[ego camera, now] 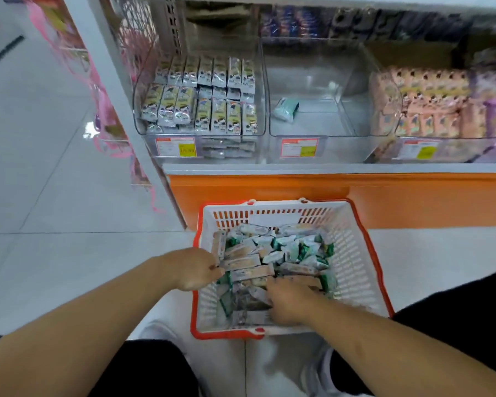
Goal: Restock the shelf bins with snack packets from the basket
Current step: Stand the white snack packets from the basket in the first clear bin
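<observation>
A white basket with an orange rim [358, 247] stands on the floor in front of the shelf, full of small green-and-white snack packets [292, 250]. My left hand [195, 269] is at the basket's left side, its fingers curled round the ends of a few packets. My right hand [288, 303] reaches into the pile from the front, fingers buried among the packets. The middle clear shelf bin [321, 130] holds a single green-and-white packet [286, 109].
The left bin [143, 116] is packed with rows of yellow-and-white packets; the right bin [390, 110] holds pink packets. Price labels sit on the bin fronts. An orange shelf base [413, 196] is behind the basket. Pink ribboned goods hang at the left.
</observation>
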Available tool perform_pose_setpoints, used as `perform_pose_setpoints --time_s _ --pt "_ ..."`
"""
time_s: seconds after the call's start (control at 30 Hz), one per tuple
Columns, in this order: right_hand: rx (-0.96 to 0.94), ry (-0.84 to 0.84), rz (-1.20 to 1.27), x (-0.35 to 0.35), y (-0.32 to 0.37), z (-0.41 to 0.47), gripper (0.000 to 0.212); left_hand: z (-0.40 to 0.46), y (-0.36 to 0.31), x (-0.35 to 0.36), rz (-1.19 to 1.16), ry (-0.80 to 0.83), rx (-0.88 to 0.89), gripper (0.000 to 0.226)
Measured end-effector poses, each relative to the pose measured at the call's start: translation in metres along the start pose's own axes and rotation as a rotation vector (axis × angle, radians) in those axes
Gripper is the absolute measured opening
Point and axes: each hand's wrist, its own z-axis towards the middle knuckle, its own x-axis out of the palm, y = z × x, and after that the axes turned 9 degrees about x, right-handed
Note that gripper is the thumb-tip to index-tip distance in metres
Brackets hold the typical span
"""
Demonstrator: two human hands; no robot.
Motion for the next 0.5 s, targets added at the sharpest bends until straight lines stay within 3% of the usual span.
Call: perform_pose_setpoints --time_s 0.17,0.37,0.5 --pt "-0.018 -0.039 0.058 0.004 0.0 0.013 0.036 0.006 -0.002 -0.005 -0.028 -0.011 -0.021 0.05" --pt "-0.235 -0.206 0.312 -0.054 -0.009 -0.004 0.044 0.01 -0.008 -0.029 -0.108 -0.126 0.07 0.04" --pt "-0.401 -0.452 0.381 -0.114 -0.005 -0.036 0.037 0.003 -0.02 -0.054 -0.487 -0.187 0.163 0.033"
